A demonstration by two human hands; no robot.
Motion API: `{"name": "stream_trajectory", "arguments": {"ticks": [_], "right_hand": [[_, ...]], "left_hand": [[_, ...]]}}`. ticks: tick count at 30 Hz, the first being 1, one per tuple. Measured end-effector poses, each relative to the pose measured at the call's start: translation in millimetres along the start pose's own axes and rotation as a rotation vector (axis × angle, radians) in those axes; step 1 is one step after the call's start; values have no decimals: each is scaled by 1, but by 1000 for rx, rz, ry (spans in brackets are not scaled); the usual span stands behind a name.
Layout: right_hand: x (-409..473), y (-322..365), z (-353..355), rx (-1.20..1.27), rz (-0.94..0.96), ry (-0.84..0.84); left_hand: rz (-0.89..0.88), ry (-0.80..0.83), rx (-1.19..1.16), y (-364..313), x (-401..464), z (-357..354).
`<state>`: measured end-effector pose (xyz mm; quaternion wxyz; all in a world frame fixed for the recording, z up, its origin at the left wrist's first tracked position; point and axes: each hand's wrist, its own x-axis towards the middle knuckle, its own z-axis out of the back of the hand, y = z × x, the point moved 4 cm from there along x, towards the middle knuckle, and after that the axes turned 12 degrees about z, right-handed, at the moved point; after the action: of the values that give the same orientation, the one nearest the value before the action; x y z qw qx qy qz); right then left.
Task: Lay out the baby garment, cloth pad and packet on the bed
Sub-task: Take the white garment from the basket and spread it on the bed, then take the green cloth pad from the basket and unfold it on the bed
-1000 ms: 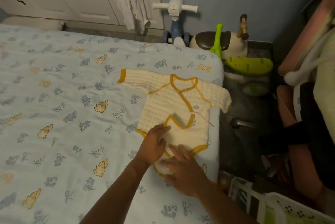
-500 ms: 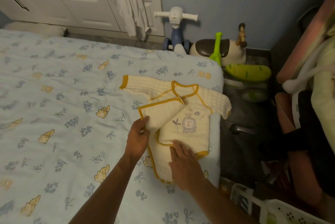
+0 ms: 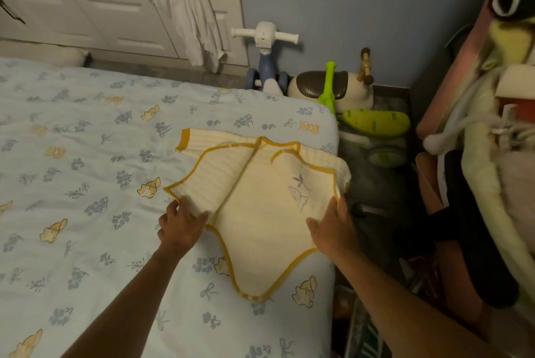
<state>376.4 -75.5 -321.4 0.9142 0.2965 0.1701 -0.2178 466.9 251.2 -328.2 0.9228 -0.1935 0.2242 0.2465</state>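
Baby garment [image 3: 260, 212] lies opened flat on the bed [image 3: 86, 183]. Left hand [image 3: 181, 226] pinches its left flap; right hand [image 3: 333, 227] grips its right flap, fingertips hidden beneath.

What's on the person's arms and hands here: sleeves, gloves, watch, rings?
Nothing visible. The left hand and right hand are bare, with no gloves. Both forearms are uncovered right down to the bottom edge of the picture: no sleeve cuffs, watch or bracelet show. I can't make out any rings, though the light is dim and the fingers are partly tucked against the baby garment.
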Motion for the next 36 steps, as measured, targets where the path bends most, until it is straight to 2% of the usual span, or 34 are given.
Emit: {"name": "stream_trajectory", "arguments": {"ticks": [6, 9, 11, 16, 22, 26, 31, 34, 36], "right_hand": [[18, -15, -9, 147, -112, 111], [9, -16, -2, 110, -116, 136], [-2, -13, 7, 103, -89, 126], [-42, -1, 40, 132, 23, 50], [-120, -17, 82, 219, 97, -30], [-189, -56, 112, 312, 156, -131], [-270, -138, 132, 390, 200, -272], [-304, -189, 126, 337, 157, -275], [-318, -214, 114, 308, 105, -210]], "left_hand": [[123, 20, 88, 0, -3, -7], [134, -105, 51, -3, -17, 0], [117, -109, 15, -2, -27, 2], [-167, -60, -81, -22, -74, 6], [-287, 85, -201, -67, -189, -14], [-368, 130, -209, -89, -289, -43], [-493, 152, -220, -95, -409, -82], [-503, 205, -173, -85, -459, -113], [-515, 201, -130, -76, -478, -133]]}}
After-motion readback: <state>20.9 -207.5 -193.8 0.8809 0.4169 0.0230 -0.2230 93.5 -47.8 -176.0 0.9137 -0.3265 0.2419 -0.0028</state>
